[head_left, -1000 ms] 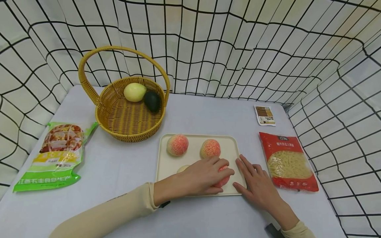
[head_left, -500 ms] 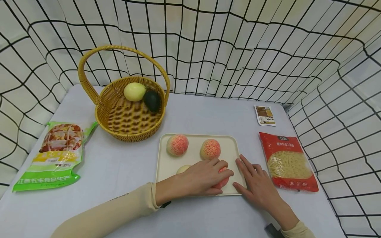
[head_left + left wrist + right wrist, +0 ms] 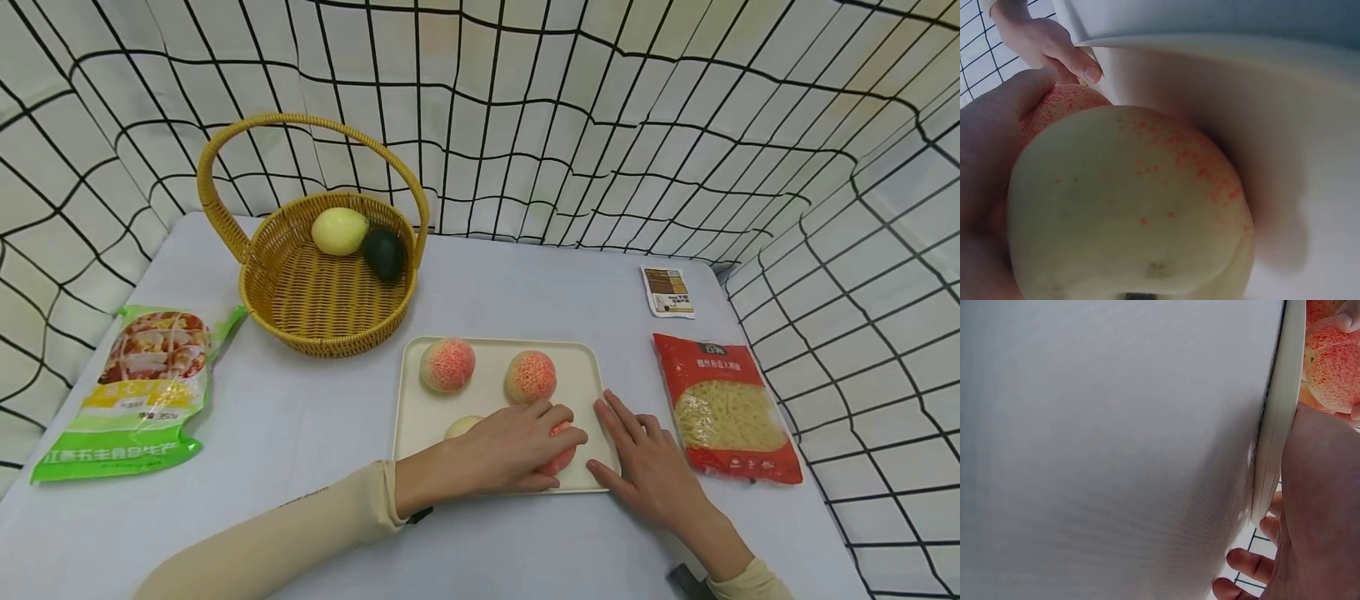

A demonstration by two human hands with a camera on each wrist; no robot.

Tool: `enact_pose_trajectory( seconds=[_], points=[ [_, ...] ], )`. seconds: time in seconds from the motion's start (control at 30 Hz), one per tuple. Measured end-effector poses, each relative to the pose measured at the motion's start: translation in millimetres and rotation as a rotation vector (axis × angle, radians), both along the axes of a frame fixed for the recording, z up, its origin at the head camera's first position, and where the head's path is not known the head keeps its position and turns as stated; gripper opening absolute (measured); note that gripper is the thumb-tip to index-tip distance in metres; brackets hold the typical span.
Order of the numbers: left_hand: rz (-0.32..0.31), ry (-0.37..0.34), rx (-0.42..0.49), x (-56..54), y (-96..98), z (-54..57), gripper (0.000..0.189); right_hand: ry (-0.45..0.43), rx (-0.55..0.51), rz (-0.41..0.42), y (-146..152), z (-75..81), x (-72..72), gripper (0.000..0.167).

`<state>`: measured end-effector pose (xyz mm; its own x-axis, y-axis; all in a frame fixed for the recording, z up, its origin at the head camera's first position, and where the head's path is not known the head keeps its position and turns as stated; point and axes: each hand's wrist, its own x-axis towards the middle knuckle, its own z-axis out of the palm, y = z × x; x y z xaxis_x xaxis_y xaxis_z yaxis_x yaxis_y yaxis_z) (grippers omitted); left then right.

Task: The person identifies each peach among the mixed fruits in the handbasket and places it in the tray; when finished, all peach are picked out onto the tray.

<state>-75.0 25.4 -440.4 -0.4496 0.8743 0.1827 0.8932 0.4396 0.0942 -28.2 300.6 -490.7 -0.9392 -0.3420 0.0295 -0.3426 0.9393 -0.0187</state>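
My left hand [image 3: 506, 450] reaches across the cream tray [image 3: 408, 408] and grips a red-speckled peach [image 3: 561, 457] at its front right, fingers curled over the top. Under that wrist lies a paler peach [image 3: 461, 426], mostly hidden in the head view; it fills the left wrist view as a pale peach [image 3: 1129, 187] with a few red specks. Two more peaches, a left one [image 3: 447, 365] and a right one [image 3: 531, 376], sit along the tray's back. My right hand [image 3: 656, 475] rests at the tray's right edge, thumb over the rim and fingers extended.
At back left stands a wicker basket [image 3: 262, 287] holding a yellow-green fruit [image 3: 340, 232] and a dark green avocado-like fruit [image 3: 383, 255]. A green food bag [image 3: 142, 392] lies left. On the right are a red pasta bag [image 3: 727, 408] and a small sachet [image 3: 667, 292]. Black netting surrounds the table.
My left hand and the peach it grips have shifted very slightly left. The right hand, tray and other things look the same.
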Motion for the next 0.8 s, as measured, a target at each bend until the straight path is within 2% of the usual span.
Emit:
enact_pose_trajectory(
  seconds=[0.33, 0.8],
  points=[
    [0.026, -0.021, -0.052, -0.6, 1.9, -3.3, 0.049, 0.001, -0.001, -0.004, 0.6, -0.3, 0.4, 0.09],
    [0.017, -0.022, -0.065, -1.1, 2.9, -6.8, 0.05, 0.013, -0.008, 0.003, 1.3, -1.7, 0.0, 0.091]
  ],
)
